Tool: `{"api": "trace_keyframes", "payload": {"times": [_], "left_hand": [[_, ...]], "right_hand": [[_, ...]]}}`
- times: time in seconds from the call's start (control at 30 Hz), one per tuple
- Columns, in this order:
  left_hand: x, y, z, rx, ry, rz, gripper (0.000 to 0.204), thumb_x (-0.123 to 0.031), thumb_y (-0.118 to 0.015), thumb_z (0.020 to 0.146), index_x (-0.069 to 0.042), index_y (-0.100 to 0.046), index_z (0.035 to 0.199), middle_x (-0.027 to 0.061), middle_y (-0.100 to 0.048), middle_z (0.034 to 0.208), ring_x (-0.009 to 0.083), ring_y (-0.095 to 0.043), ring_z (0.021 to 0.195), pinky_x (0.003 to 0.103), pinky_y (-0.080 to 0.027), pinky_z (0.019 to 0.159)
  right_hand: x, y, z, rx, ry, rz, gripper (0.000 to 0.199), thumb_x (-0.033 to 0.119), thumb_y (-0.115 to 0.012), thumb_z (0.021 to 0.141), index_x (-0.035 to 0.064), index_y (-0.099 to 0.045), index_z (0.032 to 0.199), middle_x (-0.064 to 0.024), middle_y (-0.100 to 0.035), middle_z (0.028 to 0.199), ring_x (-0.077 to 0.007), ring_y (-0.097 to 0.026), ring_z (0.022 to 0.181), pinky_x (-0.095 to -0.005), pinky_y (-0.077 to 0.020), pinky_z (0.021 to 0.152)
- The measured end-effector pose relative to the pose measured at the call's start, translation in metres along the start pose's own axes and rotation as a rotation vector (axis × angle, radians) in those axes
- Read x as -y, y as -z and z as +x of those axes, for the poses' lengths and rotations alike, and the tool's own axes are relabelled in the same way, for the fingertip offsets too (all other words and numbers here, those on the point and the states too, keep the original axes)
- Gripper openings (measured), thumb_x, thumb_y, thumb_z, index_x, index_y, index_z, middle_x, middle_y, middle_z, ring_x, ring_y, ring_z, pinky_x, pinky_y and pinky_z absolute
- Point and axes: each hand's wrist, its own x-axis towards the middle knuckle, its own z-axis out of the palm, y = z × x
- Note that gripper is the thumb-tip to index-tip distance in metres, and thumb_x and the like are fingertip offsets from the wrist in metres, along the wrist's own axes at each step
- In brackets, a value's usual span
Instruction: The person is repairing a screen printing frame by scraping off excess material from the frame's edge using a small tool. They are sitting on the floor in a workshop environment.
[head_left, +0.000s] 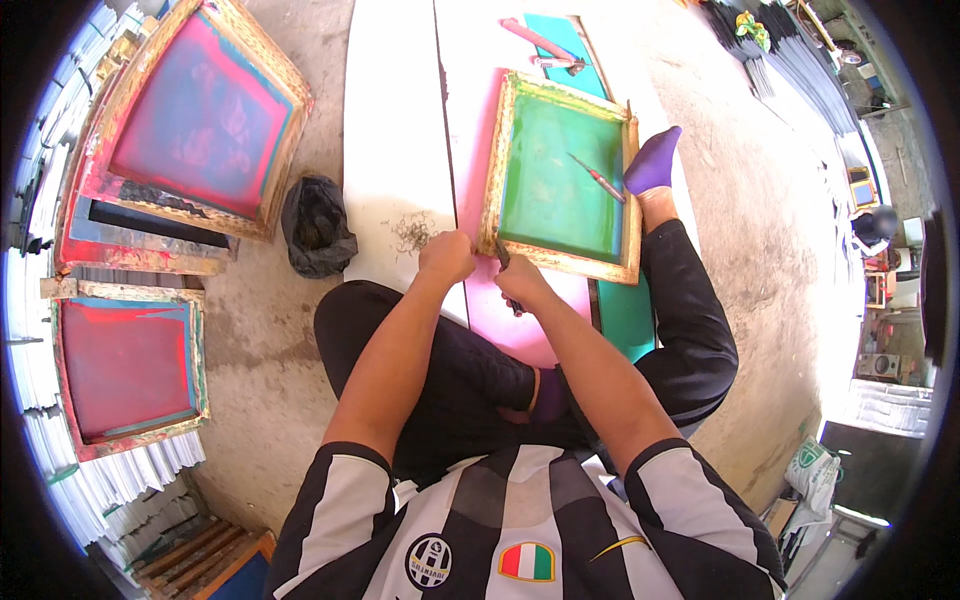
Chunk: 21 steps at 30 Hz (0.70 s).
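A wooden-framed printing screen [631,245] with green mesh lies in front of me, its near left corner by my hands. My left hand [447,257] is closed beside that corner; whatever its fingers hold, if anything, is hidden. My right hand [523,283] is wrapped round a dark hand tool [502,254], whose tip points at the near rail; its exact kind is unclear. On the mesh rests a slim pointed tool with a red handle [606,186]. Small dark bits [410,232], thin and scattered, lie in a heap left of my left hand.
Under the screen are white, pink [540,325] and teal [627,318] boards. A black plastic bag [317,228] stands left of the boards. Two more framed screens, a larger one [205,120] and a smaller one [130,365], lean at left. My purple-socked foot [652,160] touches the screen's right side.
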Motion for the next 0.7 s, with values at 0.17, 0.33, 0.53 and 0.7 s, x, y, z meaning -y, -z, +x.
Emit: {"api": "trace_keyframes", "payload": {"times": [0.17,0.33,0.53,0.7], "left_hand": [[0.002,-0.007,0.002,-0.018,-0.037,-0.002,0.019,-0.013,-0.065,0.079,-0.014,-0.079,0.092,0.0178,-0.075,0.097,0.0383,-0.072,0.095,0.049,-0.058,0.083],[0.003,-0.008,0.004,-0.037,-0.065,0.011,0.014,-0.011,-0.064,0.076,-0.010,-0.076,0.083,0.0191,-0.074,0.094,0.0389,-0.072,0.092,0.051,-0.058,0.080],[0.002,0.001,0.006,0.023,-0.041,-0.020,0.013,-0.014,-0.066,0.075,-0.012,-0.076,0.081,0.0171,-0.074,0.091,0.0380,-0.072,0.091,0.050,-0.057,0.078],[-0.002,0.004,-0.007,-0.162,-0.075,-0.047,0.011,-0.023,-0.074,0.079,-0.015,-0.079,0.085,0.0122,-0.075,0.091,0.0347,-0.072,0.088,0.047,-0.057,0.077]], "right_hand": [[0.003,-0.015,-0.007,-0.229,-0.006,-0.140,0.021,0.012,-0.057,0.089,-0.0053,-0.064,0.098,-0.0195,-0.067,0.071,-0.0266,-0.067,0.053,-0.0430,-0.0533,0.045],[-0.011,-0.027,0.005,-0.330,0.003,-0.178,0.027,0.015,-0.061,0.087,-0.0022,-0.069,0.107,-0.0225,-0.073,0.083,-0.0336,-0.073,0.067,-0.0454,-0.0591,0.058],[-0.009,-0.037,-0.005,-0.310,-0.030,-0.022,0.033,0.017,-0.062,0.085,-0.0022,-0.069,0.110,-0.0293,-0.072,0.105,-0.0438,-0.070,0.105,-0.0513,-0.0551,0.093],[-0.019,-0.029,-0.012,-0.169,0.046,0.130,0.022,0.012,-0.057,0.083,-0.0019,-0.067,0.096,-0.0214,-0.072,0.079,-0.0327,-0.073,0.070,-0.0450,-0.0600,0.068]]}}
